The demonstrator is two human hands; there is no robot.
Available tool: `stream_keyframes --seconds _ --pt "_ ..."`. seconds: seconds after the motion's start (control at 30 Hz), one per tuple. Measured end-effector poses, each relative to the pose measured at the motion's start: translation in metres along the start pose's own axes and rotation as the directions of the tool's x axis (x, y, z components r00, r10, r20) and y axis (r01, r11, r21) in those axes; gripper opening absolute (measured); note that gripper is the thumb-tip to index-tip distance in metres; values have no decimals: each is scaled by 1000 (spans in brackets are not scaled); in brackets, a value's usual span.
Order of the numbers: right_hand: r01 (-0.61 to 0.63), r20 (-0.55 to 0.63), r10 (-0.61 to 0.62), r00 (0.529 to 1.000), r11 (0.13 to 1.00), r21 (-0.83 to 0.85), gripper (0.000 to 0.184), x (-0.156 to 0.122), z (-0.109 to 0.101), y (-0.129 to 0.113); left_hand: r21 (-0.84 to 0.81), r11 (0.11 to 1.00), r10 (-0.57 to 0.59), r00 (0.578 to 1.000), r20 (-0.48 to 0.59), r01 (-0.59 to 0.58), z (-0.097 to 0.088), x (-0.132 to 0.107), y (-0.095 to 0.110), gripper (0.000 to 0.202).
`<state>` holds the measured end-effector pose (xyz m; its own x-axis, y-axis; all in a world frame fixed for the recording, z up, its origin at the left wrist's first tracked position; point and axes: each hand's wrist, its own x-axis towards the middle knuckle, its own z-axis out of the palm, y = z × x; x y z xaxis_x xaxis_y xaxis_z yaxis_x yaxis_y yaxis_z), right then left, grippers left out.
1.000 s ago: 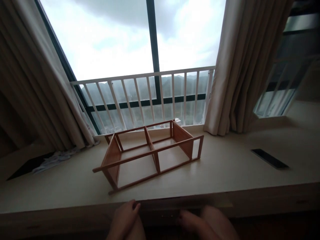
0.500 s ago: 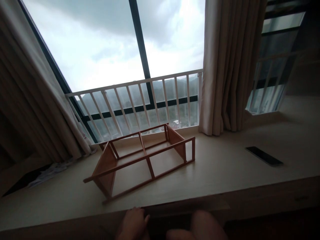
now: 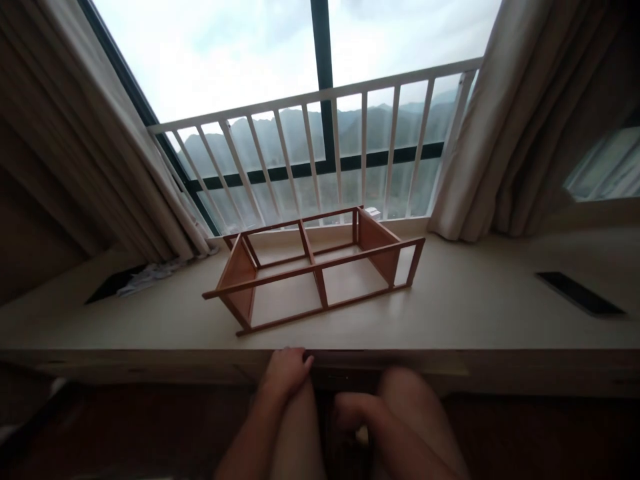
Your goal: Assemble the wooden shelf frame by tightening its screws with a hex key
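A wooden shelf frame (image 3: 315, 267) lies on its side on the pale window ledge (image 3: 465, 300), with two open bays and solid end panels. My left hand (image 3: 287, 371) rests over my left knee just below the ledge's front edge, fingers draped loosely and holding nothing. My right hand (image 3: 351, 409) sits low between my knees in shadow. Its fingers look curled, but I cannot make out whether anything is in them. Both hands are apart from the frame.
A white railing (image 3: 320, 153) runs behind the frame in front of the big window. Curtains hang at the left (image 3: 75, 147) and right (image 3: 520, 133). A dark flat slab (image 3: 580, 293) lies on the ledge at right, crumpled cloth (image 3: 155, 272) at left.
The view has tipped down and shifted, so more of my arms and knees shows. My left hand stays on my knee. The frame has not moved on the ledge.
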<state>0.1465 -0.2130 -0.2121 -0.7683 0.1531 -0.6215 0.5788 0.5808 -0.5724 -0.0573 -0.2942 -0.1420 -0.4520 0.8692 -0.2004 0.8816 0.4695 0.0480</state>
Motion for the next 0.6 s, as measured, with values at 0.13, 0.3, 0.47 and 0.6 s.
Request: stream_keyframes --seconds 0.13,0.3,0.47,0.6 --pt "-12 233 17 972 1000 -21 10 56 -1 -14 -24 999 24 1000 -12 -24 3 -1 -3 40" --pt "6 287 12 958 998 -61 13 84 7 -11 -57 998 -10 1000 -5 10 -2 -7 -9 40" --pt "10 297 28 954 992 -125 19 97 12 -9 -109 992 -59 998 -21 56 -6 -18 -19 39" --pt "-7 299 48 953 991 -135 20 96 18 -11 -122 991 -59 996 -60 51 -7 -30 -22 40"
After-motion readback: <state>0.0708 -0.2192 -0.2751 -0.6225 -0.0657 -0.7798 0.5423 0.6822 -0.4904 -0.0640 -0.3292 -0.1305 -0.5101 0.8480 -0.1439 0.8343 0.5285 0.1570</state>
